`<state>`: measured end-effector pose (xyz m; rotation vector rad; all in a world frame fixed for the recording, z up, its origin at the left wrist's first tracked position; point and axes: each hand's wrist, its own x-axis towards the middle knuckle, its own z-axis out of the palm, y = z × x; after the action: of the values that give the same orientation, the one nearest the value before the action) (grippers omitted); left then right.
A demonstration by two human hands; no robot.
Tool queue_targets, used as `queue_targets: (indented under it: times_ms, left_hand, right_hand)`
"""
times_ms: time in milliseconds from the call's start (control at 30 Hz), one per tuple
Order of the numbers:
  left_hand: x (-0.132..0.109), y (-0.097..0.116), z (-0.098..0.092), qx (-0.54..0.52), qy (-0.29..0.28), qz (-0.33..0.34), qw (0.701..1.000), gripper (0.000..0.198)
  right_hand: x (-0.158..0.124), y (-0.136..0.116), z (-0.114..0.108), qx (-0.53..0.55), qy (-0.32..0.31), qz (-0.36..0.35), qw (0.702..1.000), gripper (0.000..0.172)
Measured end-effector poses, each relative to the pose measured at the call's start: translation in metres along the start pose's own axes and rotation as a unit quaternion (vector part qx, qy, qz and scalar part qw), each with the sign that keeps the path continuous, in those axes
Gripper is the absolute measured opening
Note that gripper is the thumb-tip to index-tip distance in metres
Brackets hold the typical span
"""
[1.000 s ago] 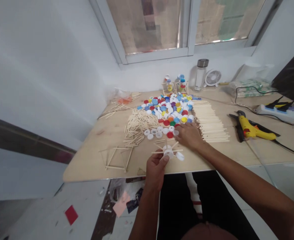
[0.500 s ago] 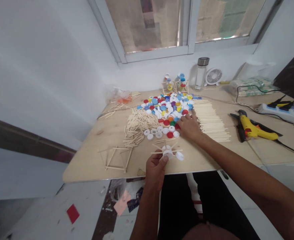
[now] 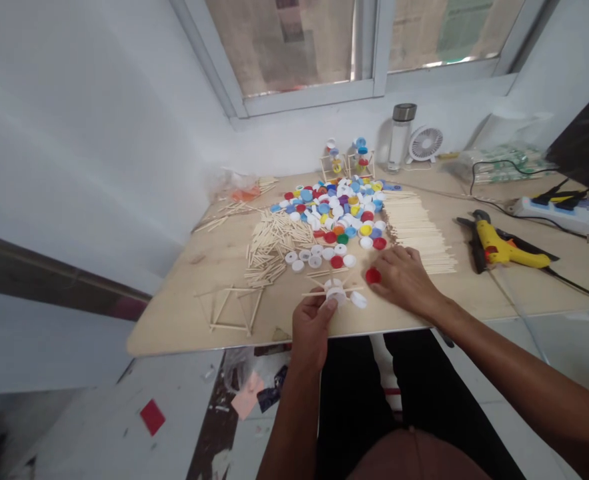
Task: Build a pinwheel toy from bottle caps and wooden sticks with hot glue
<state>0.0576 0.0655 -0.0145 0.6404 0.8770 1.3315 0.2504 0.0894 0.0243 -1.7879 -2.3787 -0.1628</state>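
My left hand point(image 3: 314, 321) pinches a small wheel point(image 3: 335, 293) made of white bottle caps with wooden sticks fanning out from it. One white cap point(image 3: 358, 299) sits at the end of a stick on its right side. My right hand point(image 3: 405, 279) is closed on a red bottle cap point(image 3: 373, 276), held at the fingertips just right of the wheel. Behind both hands spreads a heap of coloured bottle caps point(image 3: 337, 208). Several white caps point(image 3: 315, 261) and a red one lie in front of the heap.
Loose short sticks point(image 3: 274, 243) are piled left of the caps, long sticks point(image 3: 419, 230) to the right. A stick frame point(image 3: 234, 310) stands at the front left. A yellow glue gun point(image 3: 507, 248), glass bottle point(image 3: 399, 140), small fan point(image 3: 425, 143) and power strip point(image 3: 549, 213) are farther right.
My right hand has drawn back from the edge of the cap heap towards me, bringing a red cap with it. My left hand holds the wheel in nearly the same place.
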Motion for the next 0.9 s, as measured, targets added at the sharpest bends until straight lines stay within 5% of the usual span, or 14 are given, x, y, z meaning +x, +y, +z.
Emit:
queue_targets:
  times_ms: [133, 267, 533, 733, 900]
  left_hand:
    - [-0.001, -0.003, 0.006, 0.012, -0.011, -0.009, 1.000, 0.030]
    - [0.001, -0.004, 0.007, 0.030, -0.006, -0.003, 1.000, 0.031]
    - [0.003, -0.005, 0.007, 0.028, -0.007, -0.014, 0.999, 0.030]
    - [0.003, -0.006, 0.008, 0.021, -0.007, -0.016, 1.000, 0.032]
    - [0.002, -0.007, 0.009, 0.022, -0.012, -0.002, 1.000, 0.030]
  right_hand:
    - [-0.020, 0.007, -0.003, 0.033, 0.040, -0.030, 0.998, 0.025]
    - [-0.047, 0.055, -0.012, 0.020, 0.108, -0.026, 0.994, 0.032]
    - [-0.112, 0.181, -0.017, -0.121, 0.042, 0.210, 0.969, 0.037]
    - [-0.102, 0.200, -0.016, -0.132, -0.046, 0.218, 0.966, 0.042]
    - [-0.096, 0.198, -0.025, -0.122, -0.050, 0.209, 0.969, 0.034]
